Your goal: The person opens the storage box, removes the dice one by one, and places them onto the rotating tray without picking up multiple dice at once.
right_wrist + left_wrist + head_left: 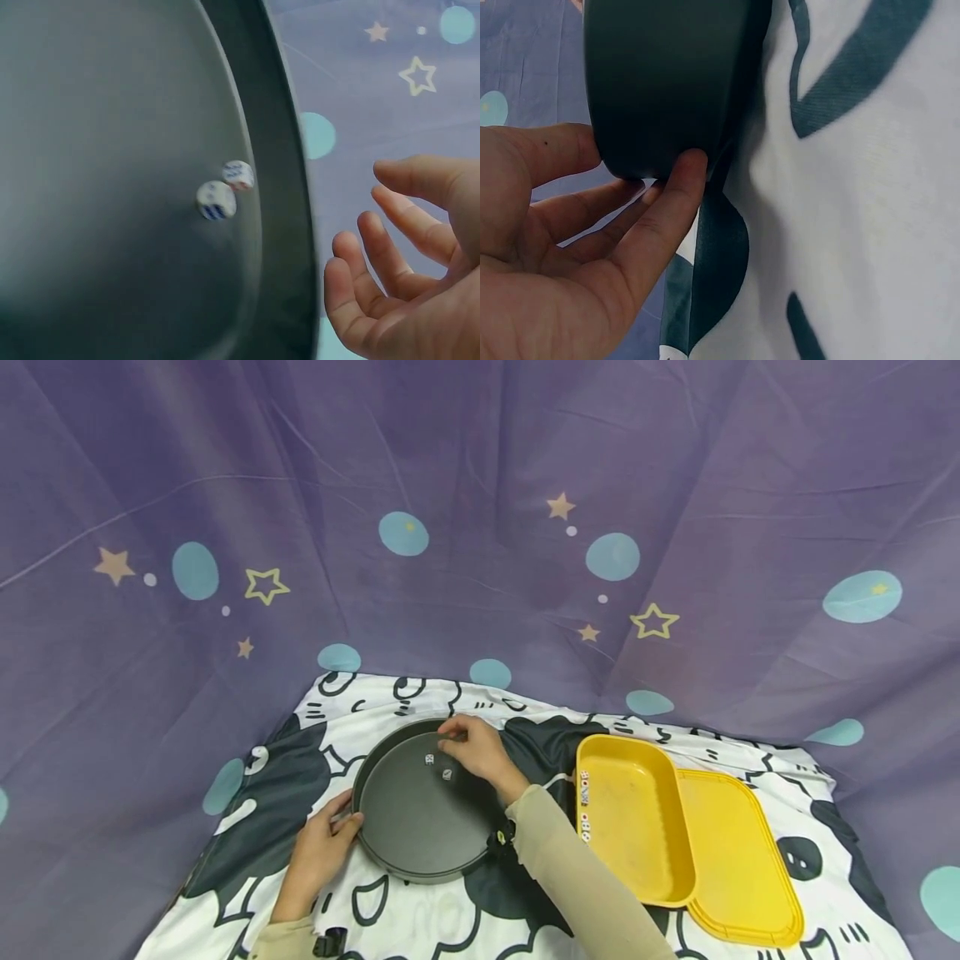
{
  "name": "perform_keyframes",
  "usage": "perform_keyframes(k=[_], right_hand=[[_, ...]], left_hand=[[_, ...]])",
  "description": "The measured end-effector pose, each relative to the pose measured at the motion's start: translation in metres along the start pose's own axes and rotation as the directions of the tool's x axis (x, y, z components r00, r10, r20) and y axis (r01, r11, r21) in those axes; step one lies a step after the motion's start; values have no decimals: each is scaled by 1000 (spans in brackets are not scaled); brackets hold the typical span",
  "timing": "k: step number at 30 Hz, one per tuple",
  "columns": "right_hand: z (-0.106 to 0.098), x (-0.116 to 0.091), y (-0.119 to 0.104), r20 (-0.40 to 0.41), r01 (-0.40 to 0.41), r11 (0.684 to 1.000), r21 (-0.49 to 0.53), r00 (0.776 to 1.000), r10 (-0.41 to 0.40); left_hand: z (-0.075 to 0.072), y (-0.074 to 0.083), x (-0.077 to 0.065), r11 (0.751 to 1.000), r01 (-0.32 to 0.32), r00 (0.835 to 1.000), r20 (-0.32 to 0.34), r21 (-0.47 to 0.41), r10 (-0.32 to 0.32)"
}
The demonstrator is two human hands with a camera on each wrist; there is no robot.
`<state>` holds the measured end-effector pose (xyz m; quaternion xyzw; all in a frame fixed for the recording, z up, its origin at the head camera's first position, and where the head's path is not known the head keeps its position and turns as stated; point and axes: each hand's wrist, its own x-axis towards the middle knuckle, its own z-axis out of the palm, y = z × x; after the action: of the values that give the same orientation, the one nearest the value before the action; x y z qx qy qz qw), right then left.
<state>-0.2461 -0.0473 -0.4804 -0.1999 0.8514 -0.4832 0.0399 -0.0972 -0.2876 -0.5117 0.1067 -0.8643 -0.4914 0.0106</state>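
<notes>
A round dark pan with a low wall lies on the cloth in the head view. My left hand grips its left side, thumb at the rim and fingertips against the outer wall. Two small white dice are inside the pan: one die towards the back, another die just right of it. Both look blurred in the right wrist view, with dark blue marks on the larger-looking die. Above the pan's back right rim, my right hand has loosely bent, spread fingers holding nothing.
Right of the pan stands a yellow tray, with several more dice lined along its left rim. A flat yellow lid lies partly under the tray's right side. A purple patterned curtain hangs behind the cloth-covered surface.
</notes>
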Motion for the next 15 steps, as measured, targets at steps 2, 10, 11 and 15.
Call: perform_keyframes(k=[2,10,11,15], right_hand=[[-9,-2,-1,-13,11,1000,1,1000,-11],[-57,-17,-2,-87,62,998,-8,994,-63],[-63,-19,0,-93,57,998,-10,994,-58],[-85,-30,9,-121,29,1000,3,992,-29]], left_hand=[[0,0,0,1000,2,1000,-1,4,-2],[0,0,0,1000,7,1000,-7,24,-7],[0,0,0,1000,5,1000,-7,23,-5],[1,0,0,1000,9,1000,-1,21,-9]])
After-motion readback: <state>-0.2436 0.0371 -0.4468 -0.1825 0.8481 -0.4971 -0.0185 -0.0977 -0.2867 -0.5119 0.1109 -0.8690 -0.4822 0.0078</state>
